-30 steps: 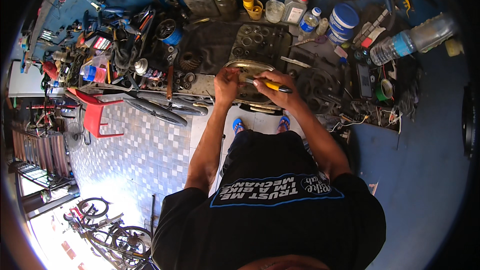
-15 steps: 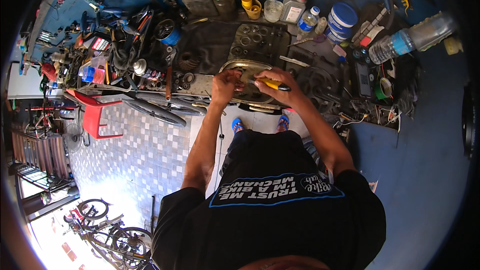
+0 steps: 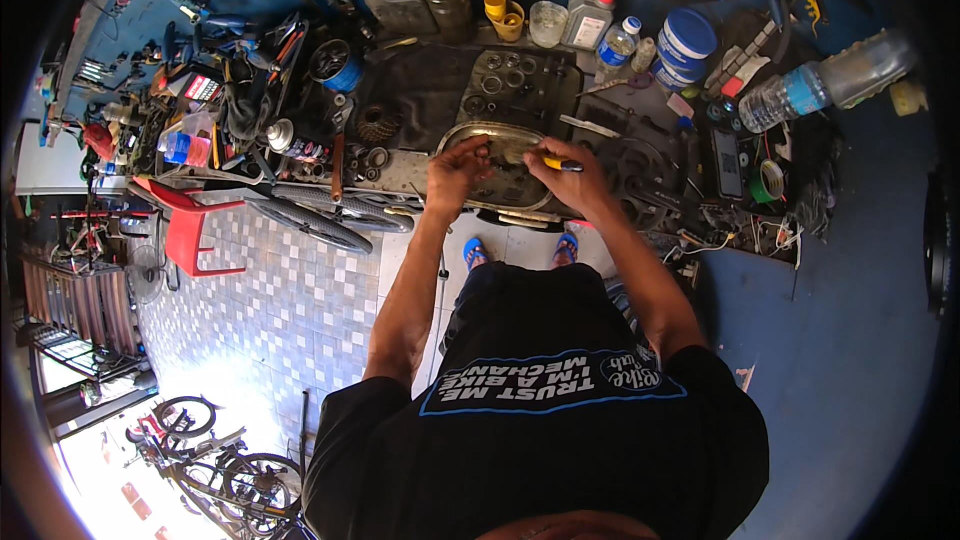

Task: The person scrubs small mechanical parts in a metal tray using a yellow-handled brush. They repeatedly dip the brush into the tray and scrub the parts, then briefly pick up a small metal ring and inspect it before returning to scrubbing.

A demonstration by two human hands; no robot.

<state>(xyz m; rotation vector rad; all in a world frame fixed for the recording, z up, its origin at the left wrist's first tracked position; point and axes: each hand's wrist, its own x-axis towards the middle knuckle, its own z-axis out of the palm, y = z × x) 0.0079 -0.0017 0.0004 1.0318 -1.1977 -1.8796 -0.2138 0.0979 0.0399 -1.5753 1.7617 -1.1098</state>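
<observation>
Both hands work over an oval metal pan (image 3: pixel 447 134) at the front of the workbench. My left hand (image 3: pixel 455 180) is above the pan's left side, fingers curled together around something small and dark that I cannot make out. In my right hand (image 3: pixel 572 186), over the pan's right side, is a tool with a yellow-and-black handle (image 3: pixel 563 164). Its working end is hidden by the fingers. Dark residue shows in the pan between the two hands. Just behind it lies a tray (image 3: pixel 545 90) holding several metal rings and small parts.
Left of the pan are a cog cassette (image 3: pixel 378 122), an adjustable wrench (image 3: pixel 338 160) and a spray can (image 3: pixel 290 142). Bottles and a blue-and-white tub (image 3: pixel 684 40) line the back. A bicycle tyre (image 3: pixel 318 225) and a red chair (image 3: pixel 195 240) stand left, below the bench edge.
My right hand has shifted right with the yellow-and-black tool, widening the gap between my hands. The left hand has stayed nearly in place, its fingers slightly rearranged.
</observation>
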